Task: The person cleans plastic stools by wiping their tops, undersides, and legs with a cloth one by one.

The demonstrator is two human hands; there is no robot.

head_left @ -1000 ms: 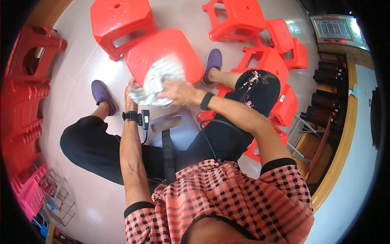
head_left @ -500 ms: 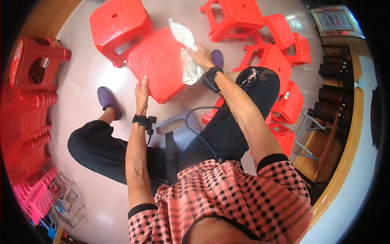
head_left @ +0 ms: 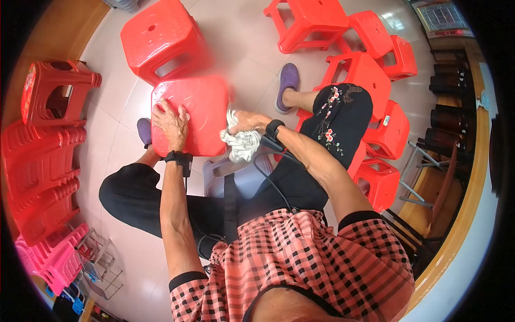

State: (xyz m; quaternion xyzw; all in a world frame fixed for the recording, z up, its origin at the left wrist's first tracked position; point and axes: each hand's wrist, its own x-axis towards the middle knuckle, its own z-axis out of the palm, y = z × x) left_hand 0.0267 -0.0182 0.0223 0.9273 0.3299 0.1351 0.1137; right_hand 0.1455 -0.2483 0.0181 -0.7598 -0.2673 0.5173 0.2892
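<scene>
A red plastic stool [head_left: 201, 115] is in front of me, its square seat facing up toward the camera. My left hand [head_left: 170, 124] lies on the left part of the seat with its fingers spread. At the seat's right edge, my right hand [head_left: 248, 123] grips a crumpled white cloth [head_left: 240, 140], which hangs beside the stool. The stool's far edge is blurred. Below it, between my legs, is a pale grey-blue stool [head_left: 244, 180].
Another red stool [head_left: 155, 40] stands beyond at the upper left. Several red stools [head_left: 370, 80] stand on the right by my leg. Stacked red stools [head_left: 40, 166] and pink stools [head_left: 56, 257] line the left side. A folding chair [head_left: 437, 188] is at the right.
The stool's seat has turned and shifted left. My left hand has moved from its near edge onto the seat, fingers spread. My right hand and the cloth have come down toward me.
</scene>
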